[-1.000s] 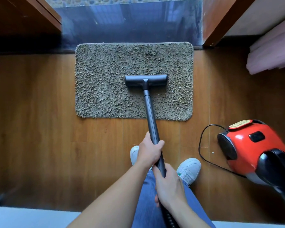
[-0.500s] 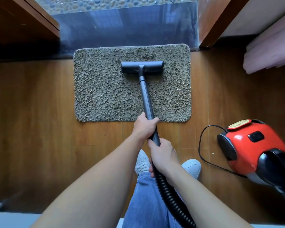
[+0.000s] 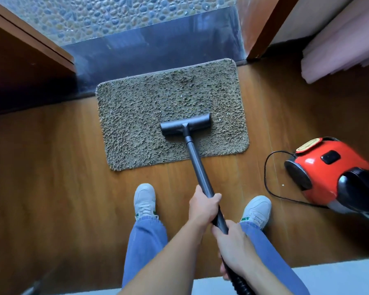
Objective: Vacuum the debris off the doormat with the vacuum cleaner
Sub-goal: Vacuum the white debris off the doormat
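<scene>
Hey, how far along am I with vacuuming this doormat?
Partly done, I'd judge. The left half of the doormat shows no pale specks. In hand: left hand and right hand grip the wand, with the nozzle on the mat's near right part. Left: a few white specks beside the nozzle's right end, toward the mat's right edge.

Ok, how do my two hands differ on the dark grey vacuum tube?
The left hand grips the dark grey tube farther forward, toward the shaggy beige doormat; the right hand grips behind it. The right hand sits by the black ribbed hose; the left hand on metal. Both curl round the tube.
</scene>
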{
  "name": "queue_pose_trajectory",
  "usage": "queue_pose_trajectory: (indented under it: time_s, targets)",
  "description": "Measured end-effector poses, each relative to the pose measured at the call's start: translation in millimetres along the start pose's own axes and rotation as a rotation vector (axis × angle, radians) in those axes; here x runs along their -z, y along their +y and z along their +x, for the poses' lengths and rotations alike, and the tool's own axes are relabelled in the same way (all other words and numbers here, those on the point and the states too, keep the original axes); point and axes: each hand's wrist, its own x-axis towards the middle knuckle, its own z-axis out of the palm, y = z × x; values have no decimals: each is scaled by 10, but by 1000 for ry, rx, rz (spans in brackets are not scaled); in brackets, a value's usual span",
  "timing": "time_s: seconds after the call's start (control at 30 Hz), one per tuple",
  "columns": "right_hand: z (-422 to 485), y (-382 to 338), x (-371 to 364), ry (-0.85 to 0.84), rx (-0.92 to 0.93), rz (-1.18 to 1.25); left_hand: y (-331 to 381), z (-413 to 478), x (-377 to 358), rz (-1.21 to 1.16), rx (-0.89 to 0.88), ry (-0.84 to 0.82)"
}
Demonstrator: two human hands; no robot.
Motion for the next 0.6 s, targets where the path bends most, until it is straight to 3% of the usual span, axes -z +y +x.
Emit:
queue_pose_trajectory:
  time_s: [0.3,0.6]
  targets:
    - [-196,-542,-944,106,-29,339,2,217,907,464,-188,-33]
    - [-280,-661,-1552,160,-98,593,-172,222,1222,681,-263,-141]
